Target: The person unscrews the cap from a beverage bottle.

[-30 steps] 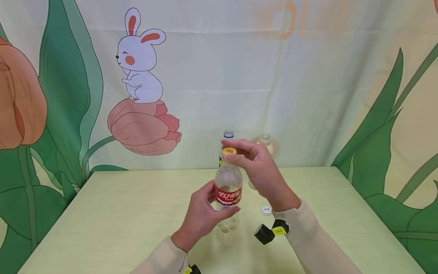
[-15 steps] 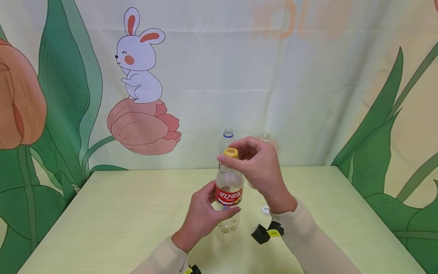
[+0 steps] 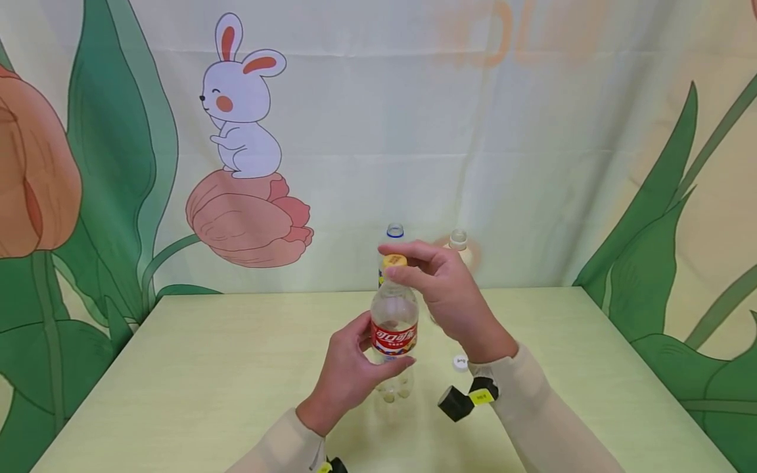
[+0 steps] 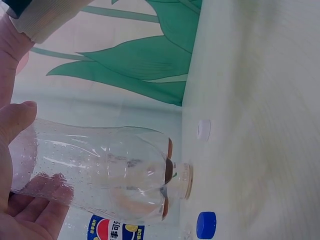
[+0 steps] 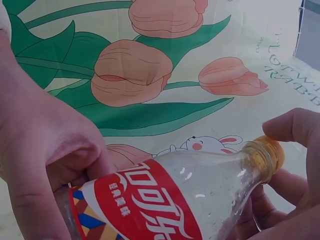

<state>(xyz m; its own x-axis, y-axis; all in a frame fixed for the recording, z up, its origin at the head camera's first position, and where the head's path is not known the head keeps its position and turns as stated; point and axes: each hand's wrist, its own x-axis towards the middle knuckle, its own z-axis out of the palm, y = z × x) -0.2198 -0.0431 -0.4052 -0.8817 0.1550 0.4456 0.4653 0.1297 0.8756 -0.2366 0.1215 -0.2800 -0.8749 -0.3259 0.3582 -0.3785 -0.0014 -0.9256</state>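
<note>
A clear plastic cola bottle with a red label stands nearly upright between my hands. My left hand grips its lower body, thumb across the front. At the top, my right hand pinches the yellow cap between thumb and fingers. In the right wrist view the cap sits on the bottle's neck, with the thumb on one side and fingers on the other. The bottle's base appears raised off the table in the left wrist view, where drops cling inside the clear wall.
Behind stand an uncapped bottle with a blue neck ring and another uncapped bottle, partly hidden by my right hand. A white cap lies on the table. A blue cap shows in the left wrist view.
My right hand twisted, its thumb swinging left across the cap, then came back to about its former pose. My left hand and the bottle have barely moved.
</note>
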